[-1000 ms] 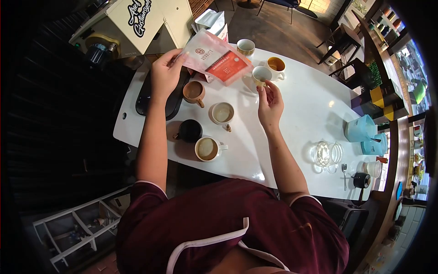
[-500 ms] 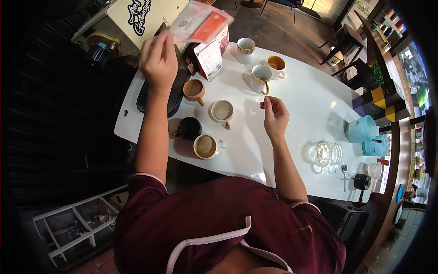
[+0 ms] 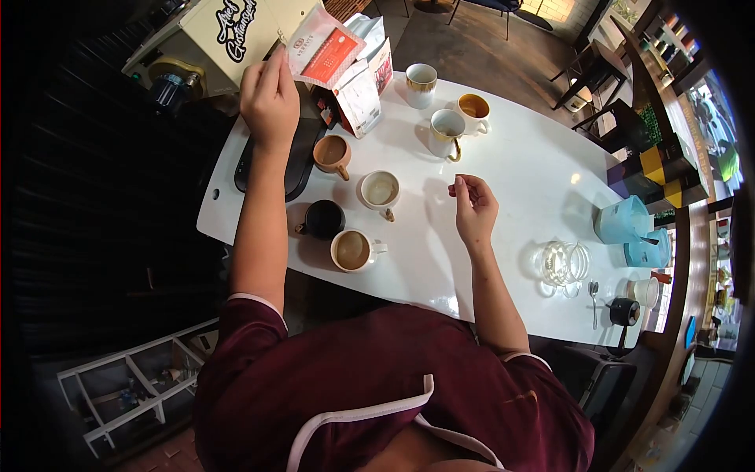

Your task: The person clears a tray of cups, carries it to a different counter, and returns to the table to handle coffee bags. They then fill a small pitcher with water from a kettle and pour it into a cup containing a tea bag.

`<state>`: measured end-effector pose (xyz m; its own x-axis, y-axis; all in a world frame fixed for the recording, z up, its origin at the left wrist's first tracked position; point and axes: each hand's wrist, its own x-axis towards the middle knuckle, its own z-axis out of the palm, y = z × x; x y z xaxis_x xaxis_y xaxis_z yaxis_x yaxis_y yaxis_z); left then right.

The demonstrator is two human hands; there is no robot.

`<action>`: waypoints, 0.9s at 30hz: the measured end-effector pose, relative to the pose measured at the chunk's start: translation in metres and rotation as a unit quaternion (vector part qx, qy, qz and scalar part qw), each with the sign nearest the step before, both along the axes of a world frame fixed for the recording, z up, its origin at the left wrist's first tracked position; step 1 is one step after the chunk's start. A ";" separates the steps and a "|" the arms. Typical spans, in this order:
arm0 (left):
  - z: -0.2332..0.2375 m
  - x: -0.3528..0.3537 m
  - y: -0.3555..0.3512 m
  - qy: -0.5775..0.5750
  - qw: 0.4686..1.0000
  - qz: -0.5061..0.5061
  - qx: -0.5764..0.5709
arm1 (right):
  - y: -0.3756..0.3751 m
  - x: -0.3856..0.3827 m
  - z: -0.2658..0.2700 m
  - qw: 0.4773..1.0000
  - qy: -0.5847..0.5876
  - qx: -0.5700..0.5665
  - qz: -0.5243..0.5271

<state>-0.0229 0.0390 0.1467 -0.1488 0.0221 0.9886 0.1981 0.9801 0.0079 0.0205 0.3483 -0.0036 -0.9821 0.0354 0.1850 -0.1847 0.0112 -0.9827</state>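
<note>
My left hand (image 3: 270,98) is raised at the upper left, fingers pinching the edge of a flat red-and-white sachet (image 3: 324,51) with a see-through border. Over the middle of the table my right hand (image 3: 475,206) is closed in a pinch; whatever its fingertips hold, if anything, is too small to make out. Nearest to it is a white mug with a gold handle (image 3: 446,135). Below the left hand are a brown cup (image 3: 333,153), a cream cup (image 3: 380,189), a black cup (image 3: 323,219) and a white cup (image 3: 353,250).
Coffee bags (image 3: 361,94) stand behind the sachet, beside a dark flat tray-like device (image 3: 301,169). Two more mugs are at the far edge. On the right are a glass pitcher (image 3: 562,263), a spoon (image 3: 594,305), blue containers (image 3: 621,220) and a small black pot (image 3: 624,312).
The sachet has swung down and left, its printed face now turned more to me. My right hand has lowered slightly away from the gold-handled mug.
</note>
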 end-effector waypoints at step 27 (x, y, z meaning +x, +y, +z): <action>-0.057 -0.031 -0.017 -0.276 0.949 -0.035 0.147 | 0.015 0.006 -0.007 1.000 -0.005 0.008 -0.024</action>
